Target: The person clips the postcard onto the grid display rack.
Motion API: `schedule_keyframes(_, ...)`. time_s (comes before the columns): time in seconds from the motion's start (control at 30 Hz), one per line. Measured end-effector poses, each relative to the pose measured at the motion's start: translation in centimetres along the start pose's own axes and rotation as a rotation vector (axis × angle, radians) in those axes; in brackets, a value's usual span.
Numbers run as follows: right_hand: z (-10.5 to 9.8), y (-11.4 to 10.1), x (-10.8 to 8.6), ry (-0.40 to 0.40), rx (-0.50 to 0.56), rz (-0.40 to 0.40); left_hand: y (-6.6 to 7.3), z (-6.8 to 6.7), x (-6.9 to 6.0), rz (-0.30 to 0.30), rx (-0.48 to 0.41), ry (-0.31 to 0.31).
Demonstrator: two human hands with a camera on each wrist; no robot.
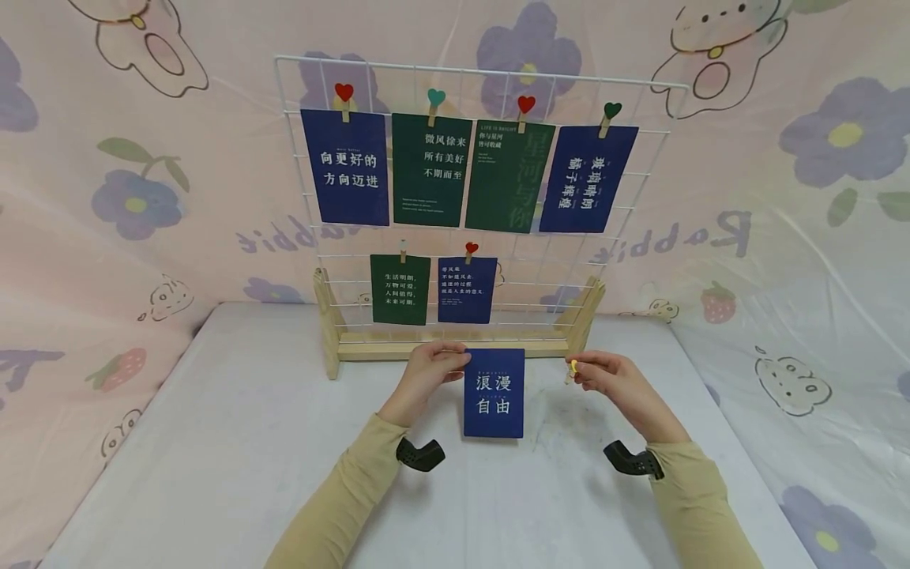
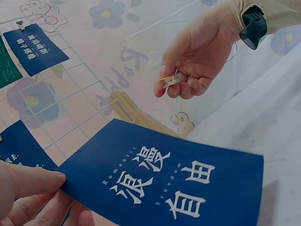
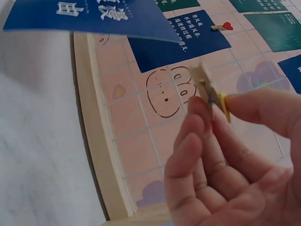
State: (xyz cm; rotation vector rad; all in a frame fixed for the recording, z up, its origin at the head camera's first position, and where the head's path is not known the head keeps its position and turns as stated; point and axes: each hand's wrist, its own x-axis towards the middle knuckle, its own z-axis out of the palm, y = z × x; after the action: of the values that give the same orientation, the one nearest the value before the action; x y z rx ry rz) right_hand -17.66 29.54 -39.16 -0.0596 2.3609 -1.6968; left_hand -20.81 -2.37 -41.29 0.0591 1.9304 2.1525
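My left hand (image 1: 426, 379) pinches a blue card (image 1: 494, 403) with white lettering by its upper left corner, in front of the rack's base. In the left wrist view the thumb lies on the face of the card (image 2: 188, 174). To the right, my right hand (image 1: 618, 387) pinches a small wooden clothespin (image 1: 571, 370) with a yellow piece on it. The right wrist view shows the clothespin (image 3: 207, 89) between thumb and fingers, apart from the card. Behind stands a white wire grid rack (image 1: 455, 245) on a wooden base (image 1: 455, 349).
Several blue and green cards hang on the grid by heart-topped clothespins, such as the green card (image 1: 400, 290) and the blue card (image 1: 467, 290) in the lower row. A white table (image 1: 235, 442) lies below, and a patterned cloth (image 1: 782, 237) hangs behind.
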Motion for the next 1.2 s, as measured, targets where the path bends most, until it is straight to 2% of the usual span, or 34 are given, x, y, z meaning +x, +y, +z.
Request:
schedule_keyframes(0.17,0.0,-0.6,0.4,-0.014,0.004,-0.020,0.4,0.4,0.4,0.036,0.008,0.023)
schedule_keyframes(0.37,-0.2,-1.1,1.2,-0.026,0.009,-0.062,1.0,1.1,0.9,0.050,0.006,0.032)
schedule_keyframes(0.73,-0.2,-3.9,2.3,-0.028,-0.074,-0.093,2.5,2.5,2.0,0.117,0.043,0.015)
schedule_keyframes(0.93,-0.1,-5.6,3.2,0.021,-0.130,-0.138,3.3,3.5,3.0,0.190,0.053,0.020)
schedule_keyframes(1.2,0.1,-7.4,4.2,0.127,-0.168,-0.263,4.8,4.3,4.0,0.327,0.087,0.065)
